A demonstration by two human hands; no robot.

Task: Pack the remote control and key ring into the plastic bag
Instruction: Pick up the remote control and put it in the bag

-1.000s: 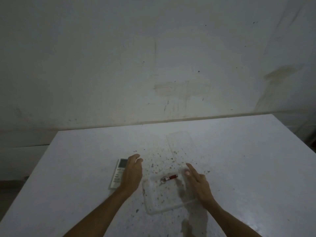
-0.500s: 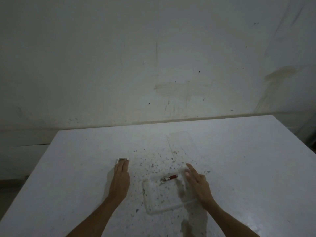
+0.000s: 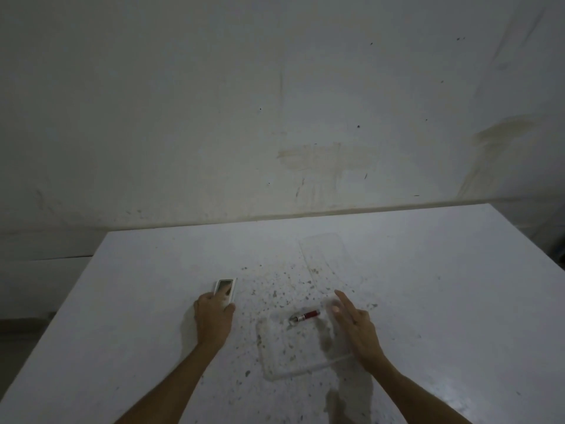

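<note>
A white remote control (image 3: 225, 288) with a grey screen lies on the table left of centre. My left hand (image 3: 214, 318) is closed around its near end, so only the screen end shows. A clear plastic bag (image 3: 293, 353) lies flat in front of me. A red and silver key ring (image 3: 305, 316) rests at the bag's far end; whether it is inside or on top I cannot tell. My right hand (image 3: 356, 328) rests edge-on against the bag's right side, fingers straight and apart, holding nothing.
The white table (image 3: 137, 301) is speckled with dark spots around the bag. A second clear plastic sheet or bag (image 3: 327, 255) lies farther back. A stained white wall stands behind the table. The table's left edge drops off beside my left arm.
My left hand slid left from beside the remote control onto it, then curled around its near end. The remote's screen end now shows past my fingers. My right hand stayed by the bag.
</note>
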